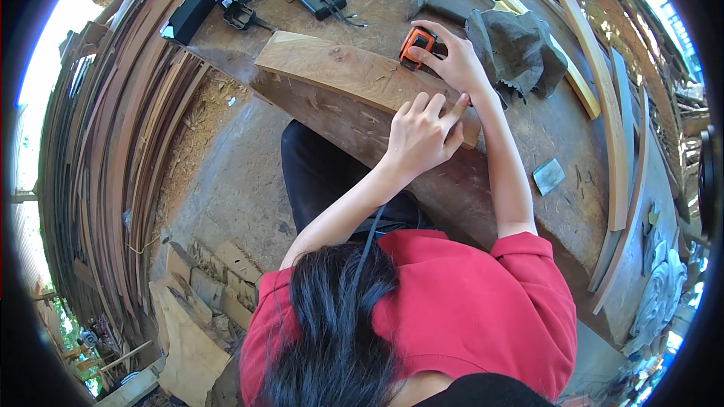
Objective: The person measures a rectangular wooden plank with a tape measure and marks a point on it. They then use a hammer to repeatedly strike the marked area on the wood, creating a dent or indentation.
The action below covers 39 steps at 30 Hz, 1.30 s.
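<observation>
Right hand (452, 60): closed round orange tape measure (417, 44), upper centre. Left hand (419, 136): fingers spread flat, empty, on curved wooden block (339, 71), centre of bench (543, 203). Tape blade apparently hidden; advice: hold the block steady, tape flush to its edge.

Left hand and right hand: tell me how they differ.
The left hand lies flat on the wood block's top face, fingers spread and holding nothing; the right hand is curled around an orange tape measure. The left hand sits nearer the person, at the block's near edge; the right hand reaches past it to the block's far end, beside a grey cloth. Both are bare and at the same block.
</observation>
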Each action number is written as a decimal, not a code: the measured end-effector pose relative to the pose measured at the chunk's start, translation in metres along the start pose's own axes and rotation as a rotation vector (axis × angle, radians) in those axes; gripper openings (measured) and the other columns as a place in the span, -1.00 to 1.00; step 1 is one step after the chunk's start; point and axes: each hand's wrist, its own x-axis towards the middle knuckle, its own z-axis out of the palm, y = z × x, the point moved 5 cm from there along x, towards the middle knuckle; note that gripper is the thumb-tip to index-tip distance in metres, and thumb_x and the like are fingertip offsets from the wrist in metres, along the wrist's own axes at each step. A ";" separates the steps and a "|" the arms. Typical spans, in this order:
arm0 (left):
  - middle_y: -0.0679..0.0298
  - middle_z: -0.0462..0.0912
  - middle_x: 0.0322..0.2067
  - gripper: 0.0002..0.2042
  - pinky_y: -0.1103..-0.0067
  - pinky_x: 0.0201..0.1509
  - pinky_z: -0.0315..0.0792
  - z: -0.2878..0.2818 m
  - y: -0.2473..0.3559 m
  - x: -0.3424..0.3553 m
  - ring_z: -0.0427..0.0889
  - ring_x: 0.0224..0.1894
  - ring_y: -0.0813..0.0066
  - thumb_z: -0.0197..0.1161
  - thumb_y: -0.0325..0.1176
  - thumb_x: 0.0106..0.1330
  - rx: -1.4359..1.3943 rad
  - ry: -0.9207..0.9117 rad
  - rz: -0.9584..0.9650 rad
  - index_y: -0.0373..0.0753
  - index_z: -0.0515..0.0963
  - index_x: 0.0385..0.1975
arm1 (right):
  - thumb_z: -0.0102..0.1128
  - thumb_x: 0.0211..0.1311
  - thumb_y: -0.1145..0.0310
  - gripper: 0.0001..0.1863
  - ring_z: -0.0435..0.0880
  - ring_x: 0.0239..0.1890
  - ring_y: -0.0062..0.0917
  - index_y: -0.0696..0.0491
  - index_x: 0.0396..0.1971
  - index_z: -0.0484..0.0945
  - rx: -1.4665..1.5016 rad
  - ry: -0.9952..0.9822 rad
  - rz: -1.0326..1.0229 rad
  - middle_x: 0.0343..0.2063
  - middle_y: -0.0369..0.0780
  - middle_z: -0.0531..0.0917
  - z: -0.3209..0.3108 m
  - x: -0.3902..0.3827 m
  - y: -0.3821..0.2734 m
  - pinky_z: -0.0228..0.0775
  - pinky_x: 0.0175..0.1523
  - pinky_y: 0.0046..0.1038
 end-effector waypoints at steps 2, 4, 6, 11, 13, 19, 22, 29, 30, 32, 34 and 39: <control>0.41 0.45 -0.52 -0.64 0.49 -0.34 0.34 -0.002 0.000 0.000 0.45 -0.44 0.47 0.28 -0.32 0.11 0.021 0.017 0.005 -0.02 0.64 -0.04 | 0.35 0.10 -0.03 -0.43 0.63 0.00 -0.15 -0.18 0.10 0.48 0.006 0.004 -0.004 -0.13 -0.09 0.68 -0.001 0.000 -0.001 0.41 0.09 -0.29; 0.43 0.45 -0.54 -0.70 0.50 -0.32 0.29 -0.005 -0.005 -0.002 0.44 -0.44 0.48 0.30 -0.30 0.10 -0.006 0.069 0.009 -0.01 0.67 -0.12 | 0.35 0.10 -0.02 -0.44 0.62 0.01 -0.16 -0.18 0.10 0.48 0.013 0.012 -0.008 -0.12 -0.09 0.68 0.000 -0.001 -0.001 0.41 0.10 -0.30; 0.47 0.44 -0.56 -0.78 0.52 -0.30 0.24 -0.009 -0.017 -0.007 0.44 -0.45 0.51 0.33 -0.29 0.10 -0.082 0.156 0.014 0.01 0.71 -0.22 | 0.35 0.11 0.00 -0.45 0.62 0.02 -0.16 -0.17 0.10 0.49 0.038 0.002 0.042 -0.12 -0.10 0.68 -0.002 0.000 -0.003 0.40 0.10 -0.29; 0.45 0.46 -0.57 -0.93 0.52 -0.28 0.24 -0.023 -0.037 -0.002 0.48 -0.44 0.49 0.31 -0.30 0.20 -0.097 0.208 -0.127 -0.06 0.62 -0.49 | 0.35 0.10 0.01 -0.48 0.70 -0.27 -0.28 -0.10 0.04 0.56 0.012 0.073 0.061 -0.27 -0.10 0.72 -0.005 -0.002 -0.004 0.48 -0.05 -0.36; 0.41 0.48 -0.56 -0.93 0.50 -0.27 0.26 -0.024 -0.051 -0.002 0.50 -0.42 0.45 0.31 -0.29 0.20 -0.132 0.214 -0.251 -0.09 0.62 -0.44 | 0.34 0.13 0.04 -0.51 0.70 -0.31 -0.37 -0.07 0.03 0.57 0.055 0.040 0.139 -0.27 -0.11 0.72 -0.006 -0.003 -0.003 0.48 -0.08 -0.41; 0.26 0.57 -0.51 -0.73 0.49 -0.28 0.32 -0.028 -0.068 0.007 0.51 -0.45 0.41 0.23 -0.15 0.32 -0.155 0.225 -0.396 -0.26 0.59 -0.40 | 0.36 0.15 0.16 -0.56 0.66 -0.26 -0.59 -0.02 0.01 0.58 0.310 0.104 -0.019 -0.24 -0.21 0.71 -0.012 -0.004 -0.014 0.48 -0.09 -0.51; 0.27 0.52 -0.61 -0.73 0.57 -0.43 0.26 -0.016 -0.075 0.009 0.38 -0.57 0.59 0.27 -0.18 0.31 -0.431 0.109 -0.638 -0.30 0.58 -0.43 | 0.37 0.13 0.23 -0.56 0.66 -0.19 -0.57 -0.02 0.03 0.57 0.400 0.044 -0.005 -0.21 -0.21 0.69 -0.010 -0.006 -0.019 0.48 -0.04 -0.50; 0.53 0.39 -0.64 -0.78 0.73 -0.53 0.03 -0.021 -0.063 0.002 0.14 -0.58 0.85 0.30 -0.30 0.29 -0.759 0.234 -0.621 -0.31 0.55 -0.51 | 0.44 0.01 0.21 -0.50 0.56 0.07 -0.26 -0.03 0.01 0.58 0.086 0.147 -0.134 -0.02 -0.15 0.62 -0.017 -0.006 -0.023 0.34 0.20 -0.32; 0.55 0.38 -0.64 -0.80 0.73 -0.54 0.02 -0.022 -0.061 -0.002 0.13 -0.58 0.87 0.29 -0.32 0.29 -0.800 0.201 -0.644 -0.30 0.55 -0.51 | 0.44 0.01 0.21 -0.50 0.56 0.07 -0.26 -0.03 0.01 0.58 0.045 0.186 -0.144 -0.02 -0.15 0.61 -0.021 -0.004 -0.020 0.35 0.19 -0.32; 0.54 0.37 -0.69 -0.80 0.70 -0.57 0.03 -0.024 -0.063 -0.018 0.15 -0.62 0.85 0.30 -0.32 0.27 -0.932 0.203 -0.762 -0.31 0.56 -0.51 | 0.44 0.00 0.22 -0.50 0.57 0.05 -0.25 -0.03 0.01 0.58 -0.047 0.264 -0.158 -0.03 -0.15 0.61 -0.030 -0.004 -0.010 0.36 0.17 -0.31; 0.55 0.36 -0.71 -0.79 0.68 -0.60 0.03 -0.019 -0.073 -0.035 0.16 -0.65 0.84 0.30 -0.32 0.25 -0.992 0.194 -0.837 -0.32 0.56 -0.52 | 0.45 -0.02 0.22 -0.50 0.57 0.04 -0.25 -0.06 0.00 0.59 -0.071 0.298 -0.152 -0.05 -0.16 0.61 -0.036 -0.004 -0.006 0.38 0.15 -0.30; 0.51 0.42 -0.71 -0.76 0.71 -0.61 0.09 -0.003 -0.089 -0.057 0.26 -0.65 0.85 0.32 -0.29 0.24 -0.876 0.115 -0.879 -0.36 0.62 -0.52 | 0.47 -0.04 0.20 -0.48 0.56 0.06 -0.25 -0.09 0.00 0.59 -0.082 0.242 -0.207 -0.01 -0.17 0.58 -0.026 -0.005 -0.014 0.39 0.15 -0.29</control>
